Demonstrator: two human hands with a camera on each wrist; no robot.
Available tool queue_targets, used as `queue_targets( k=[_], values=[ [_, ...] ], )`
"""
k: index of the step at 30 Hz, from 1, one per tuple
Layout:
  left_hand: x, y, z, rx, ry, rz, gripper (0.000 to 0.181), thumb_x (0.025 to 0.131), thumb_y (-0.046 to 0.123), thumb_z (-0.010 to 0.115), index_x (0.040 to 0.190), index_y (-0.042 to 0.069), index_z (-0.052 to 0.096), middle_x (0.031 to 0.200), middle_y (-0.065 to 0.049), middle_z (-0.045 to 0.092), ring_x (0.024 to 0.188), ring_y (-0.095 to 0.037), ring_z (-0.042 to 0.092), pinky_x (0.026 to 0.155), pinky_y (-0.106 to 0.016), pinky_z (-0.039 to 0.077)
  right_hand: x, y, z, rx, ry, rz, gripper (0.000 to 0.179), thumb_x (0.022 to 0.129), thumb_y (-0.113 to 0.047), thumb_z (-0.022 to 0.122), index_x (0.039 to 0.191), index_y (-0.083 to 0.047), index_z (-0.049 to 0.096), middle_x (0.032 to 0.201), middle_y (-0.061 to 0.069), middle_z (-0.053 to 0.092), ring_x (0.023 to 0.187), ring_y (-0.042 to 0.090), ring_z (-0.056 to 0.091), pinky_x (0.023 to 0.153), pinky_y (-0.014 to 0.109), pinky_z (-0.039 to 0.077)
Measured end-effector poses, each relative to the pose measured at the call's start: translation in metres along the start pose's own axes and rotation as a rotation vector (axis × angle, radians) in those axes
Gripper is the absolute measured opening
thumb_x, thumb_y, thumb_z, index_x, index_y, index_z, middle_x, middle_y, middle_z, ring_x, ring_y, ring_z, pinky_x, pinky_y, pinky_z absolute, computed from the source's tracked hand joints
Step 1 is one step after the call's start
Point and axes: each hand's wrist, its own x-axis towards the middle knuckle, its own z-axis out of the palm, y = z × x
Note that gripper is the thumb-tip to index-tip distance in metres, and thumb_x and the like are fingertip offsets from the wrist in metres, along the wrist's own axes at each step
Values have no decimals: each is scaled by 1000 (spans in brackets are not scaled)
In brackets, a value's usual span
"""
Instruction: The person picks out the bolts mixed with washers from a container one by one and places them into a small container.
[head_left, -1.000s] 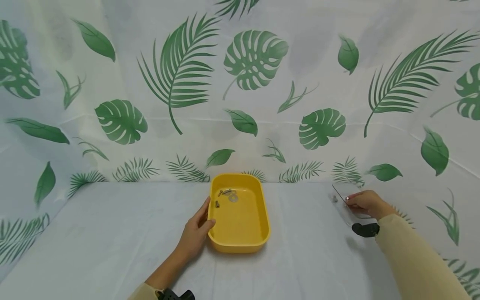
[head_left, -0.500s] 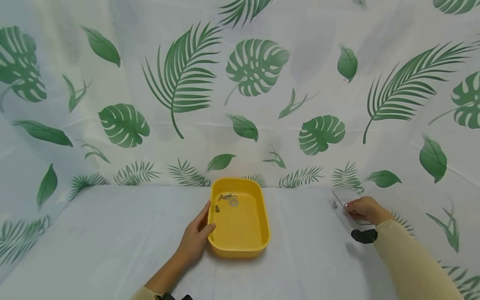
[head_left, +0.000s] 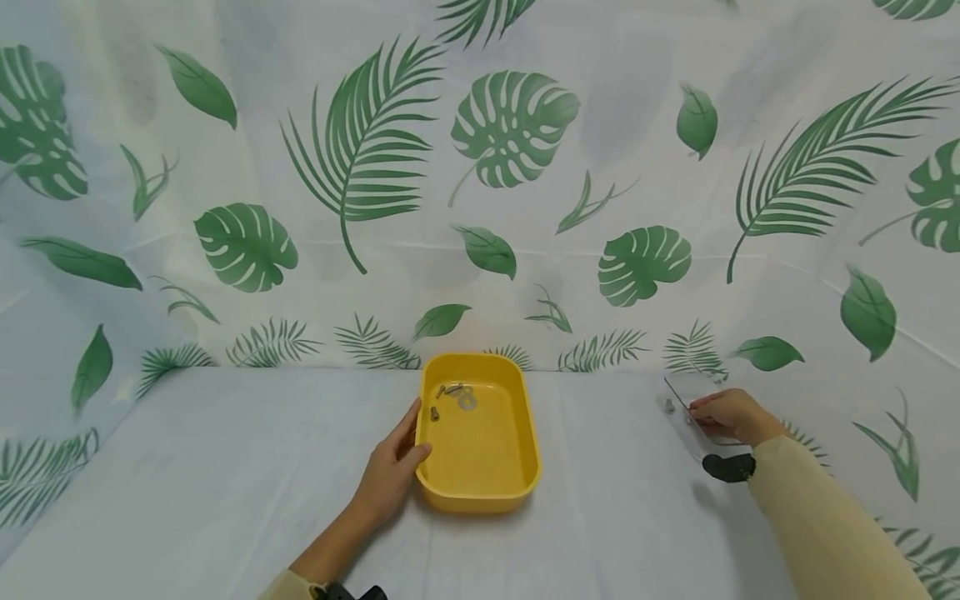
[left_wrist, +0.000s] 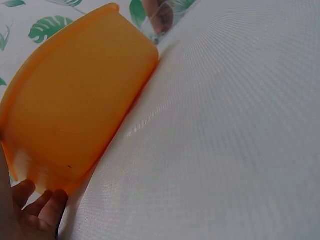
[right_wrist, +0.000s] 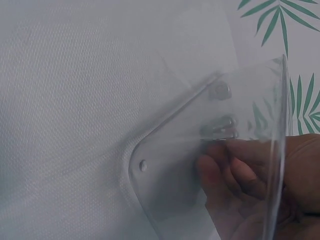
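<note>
My left hand (head_left: 393, 462) grips the left side of a yellow tray (head_left: 480, 505), thumb over the rim and fingers along the outer wall. Inside the tray lie flat washers (head_left: 467, 402), small screws (head_left: 452, 389) and a stubby bolt-like metal part (head_left: 434, 413). Far right, my right hand (head_left: 731, 415) reaches into a clear plastic box (head_left: 693, 435). Through its wall in the right wrist view, curled fingertips (right_wrist: 215, 156) are right at some small metal parts (right_wrist: 220, 129); I cannot tell whether they pinch one. Another metal piece (right_wrist: 220, 91) sits farther along the box.
A white cloth (head_left: 600, 500) covers the table. Behind it rises a white backdrop (head_left: 525, 275) printed with green leaves. The clear box stands near the back right, close to the backdrop, with a round hole (right_wrist: 143, 165) near its corner.
My right fingers have shifted slightly inside the clear box. The left hand and the yellow tray hold their place; the head view has tilted slightly.
</note>
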Motion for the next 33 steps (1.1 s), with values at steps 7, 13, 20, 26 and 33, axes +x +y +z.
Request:
queue_targets(
  k=[7,13,20,26,33],
  values=[
    [-1,1,-2,-16,-6,3,66,100,13,53,160,27,29,167,5,30,153,-20,33,124,-47,30,-6,-7,0,-7,3,-2,36,99,-6,59,128,15,57,97,8,69,89,19,62,81,31,61],
    [1,2,-3,-8,0,14,67,100,14,53,161,28,28,167,6,29,153,-19,33,124,-46,30,-12,-22,-1,-61,16,-132,44,102,-10,54,133,20,50,103,13,72,86,10,67,82,29,63],
    [0,2,-3,-24,-10,6,66,100,16,54,160,29,29,167,8,29,154,-18,31,125,-46,28,-27,-61,11,-114,32,-235,53,104,-20,55,141,16,45,121,22,68,90,4,68,81,20,61],
    [-1,1,-4,-9,-4,-1,67,100,16,54,160,30,28,166,9,29,153,-19,33,124,-46,30,-48,-107,33,-93,-51,-374,55,104,-25,55,142,14,45,113,9,71,92,1,68,90,21,60],
    [0,0,-3,-25,-7,16,67,100,15,54,161,27,28,167,5,29,153,-21,34,123,-47,31,-65,-140,59,3,-196,-418,55,104,-19,55,141,18,41,99,-6,72,89,1,71,93,27,60]
  ],
)
